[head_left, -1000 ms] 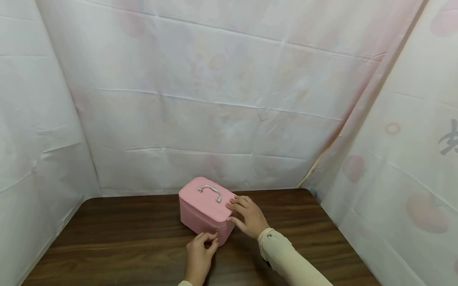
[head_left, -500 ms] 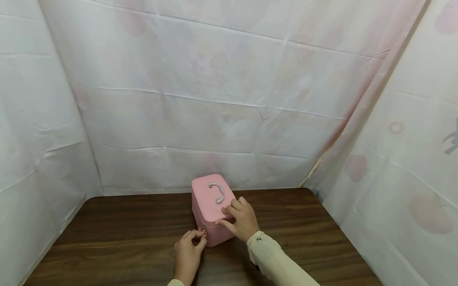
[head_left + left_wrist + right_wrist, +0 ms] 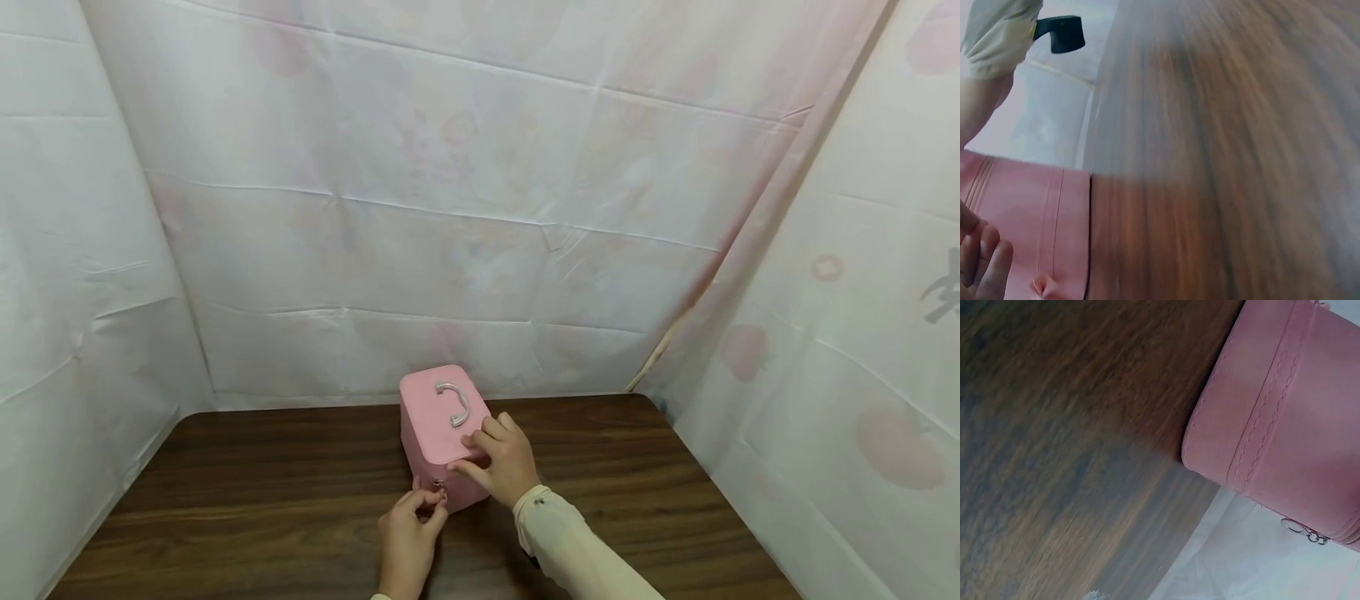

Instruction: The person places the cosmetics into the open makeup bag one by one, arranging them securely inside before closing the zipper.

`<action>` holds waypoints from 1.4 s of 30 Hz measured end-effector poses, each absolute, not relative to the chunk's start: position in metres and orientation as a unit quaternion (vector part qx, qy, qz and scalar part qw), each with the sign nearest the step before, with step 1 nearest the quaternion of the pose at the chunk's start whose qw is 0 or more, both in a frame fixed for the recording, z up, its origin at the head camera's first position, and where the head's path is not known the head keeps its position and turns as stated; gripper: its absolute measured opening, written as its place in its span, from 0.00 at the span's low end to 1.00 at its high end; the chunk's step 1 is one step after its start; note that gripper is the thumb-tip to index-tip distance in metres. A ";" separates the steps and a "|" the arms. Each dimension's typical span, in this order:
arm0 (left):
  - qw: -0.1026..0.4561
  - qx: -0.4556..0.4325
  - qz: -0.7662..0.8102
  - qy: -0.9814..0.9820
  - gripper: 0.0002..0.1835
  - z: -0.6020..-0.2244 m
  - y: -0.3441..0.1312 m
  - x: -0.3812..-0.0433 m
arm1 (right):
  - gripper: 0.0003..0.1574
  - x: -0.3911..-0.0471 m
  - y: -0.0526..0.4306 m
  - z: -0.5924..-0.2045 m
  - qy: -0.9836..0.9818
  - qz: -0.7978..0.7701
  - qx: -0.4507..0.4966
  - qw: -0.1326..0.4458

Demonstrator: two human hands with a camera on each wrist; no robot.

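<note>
A pink vanity case (image 3: 442, 421) with a curved silver handle (image 3: 457, 406) on its lid stands on the wooden table, lid down. At its near corner my left hand (image 3: 408, 537) pinches the small metal zipper pull (image 3: 440, 486) between thumb and fingertips. My right hand (image 3: 506, 462) rests on the lid's near right part, thumb along the front edge and fingers spread on top. The left wrist view has the left fingers (image 3: 988, 259) beside the pink wall. In the right wrist view another zipper pull (image 3: 1304, 531) hangs from the case's seam.
Dark wood-grain table (image 3: 262, 492) lies around the case. White printed curtains (image 3: 420, 208) hang close behind it and along both sides. A small pink bow (image 3: 1042, 286) sits low on the case. A black device (image 3: 1067, 34) is strapped at the right sleeve.
The case has turned on the table so that a corner points more toward me. My left hand shifted left, then back right along the seam with the zipper pull; my right hand moved slightly left.
</note>
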State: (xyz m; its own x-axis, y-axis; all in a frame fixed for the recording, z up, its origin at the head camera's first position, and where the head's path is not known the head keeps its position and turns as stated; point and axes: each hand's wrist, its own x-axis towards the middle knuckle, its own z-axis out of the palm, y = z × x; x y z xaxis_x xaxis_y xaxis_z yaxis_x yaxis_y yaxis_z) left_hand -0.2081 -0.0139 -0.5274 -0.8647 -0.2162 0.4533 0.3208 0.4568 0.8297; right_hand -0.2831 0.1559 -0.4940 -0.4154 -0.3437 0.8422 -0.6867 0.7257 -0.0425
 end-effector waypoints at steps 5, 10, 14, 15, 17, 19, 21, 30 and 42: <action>0.250 -0.054 -0.517 -0.817 0.09 -0.523 -0.006 -0.211 | 0.25 -0.282 0.149 -0.492 -0.817 0.193 0.301 0.452; 0.244 -0.064 -0.513 -0.821 0.09 -0.522 -0.007 -0.214 | 0.23 -0.283 0.152 -0.487 -0.832 0.191 0.308 0.420; 0.238 -0.065 -0.513 -0.822 0.10 -0.523 -0.013 -0.213 | 0.24 -0.283 0.176 -0.476 -0.867 0.187 0.317 0.336; 0.238 -0.067 -0.513 -0.822 0.10 -0.523 -0.014 -0.213 | 0.26 -0.283 0.184 -0.474 -0.875 0.186 0.315 0.316; 0.239 -0.073 -0.514 -0.820 0.10 -0.524 -0.015 -0.214 | 0.30 -0.283 0.195 -0.474 -0.885 0.184 0.314 0.289; 0.238 -0.072 -0.514 -0.821 0.10 -0.524 -0.016 -0.214 | 0.31 -0.284 0.201 -0.476 -0.885 0.193 0.322 0.276; 0.235 -0.066 -0.514 -0.822 0.10 -0.524 -0.017 -0.213 | 0.31 -0.286 0.201 -0.479 -0.877 0.204 0.333 0.278; 0.226 -0.050 -0.518 -0.823 0.09 -0.528 -0.018 -0.214 | 0.30 -0.286 0.192 -0.489 -0.849 0.226 0.339 0.336; 0.231 -0.059 -0.517 -0.822 0.09 -0.527 -0.013 -0.216 | 0.28 -0.282 0.176 -0.492 -0.835 0.229 0.321 0.384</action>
